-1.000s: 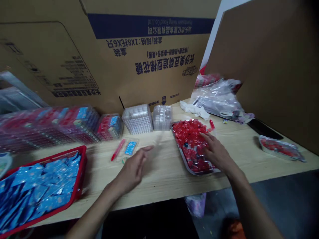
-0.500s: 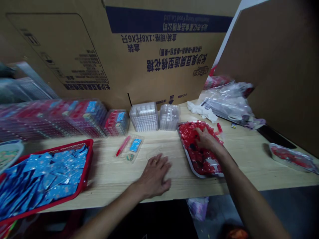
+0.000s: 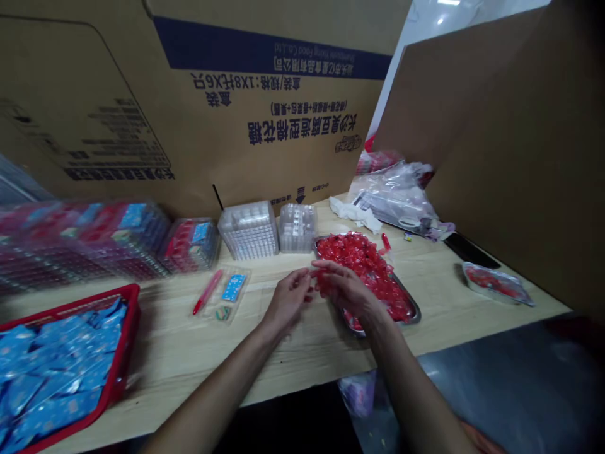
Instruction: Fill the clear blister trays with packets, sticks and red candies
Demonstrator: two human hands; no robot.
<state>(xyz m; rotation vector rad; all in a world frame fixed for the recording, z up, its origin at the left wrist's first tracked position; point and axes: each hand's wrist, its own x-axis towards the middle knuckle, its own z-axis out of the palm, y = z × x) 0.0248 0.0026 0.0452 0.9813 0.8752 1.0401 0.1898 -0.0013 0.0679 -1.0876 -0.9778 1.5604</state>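
Observation:
My right hand [image 3: 345, 291] is curled over the near-left edge of a heap of red wrapped sweets [image 3: 362, 260], with a few red pieces under its fingers. The heap fills a metal tray [image 3: 406, 313]. My left hand [image 3: 288, 301] is raised just left of the tray, its fingertips almost touching my right fingers. Its palm is hidden from me. To its left, a clear blister tray [image 3: 225, 295] lies on the table with a blue sachet [image 3: 234, 287] in it. A red marker [image 3: 208, 291] lies beside that tray.
A red basket [image 3: 127, 328] of blue sachets stands at the front left. Stacked clear trays [image 3: 248, 230] and filled trays [image 3: 189, 246] line the cardboard panel [image 3: 269, 107]. Further right are a plastic bag [image 3: 397, 198], a phone [image 3: 470, 250] and a foil tray [image 3: 496, 284].
My left hand has risen from the tabletop and come beside my right hand. My right hand has moved from the tray's far side to the heap's near-left edge.

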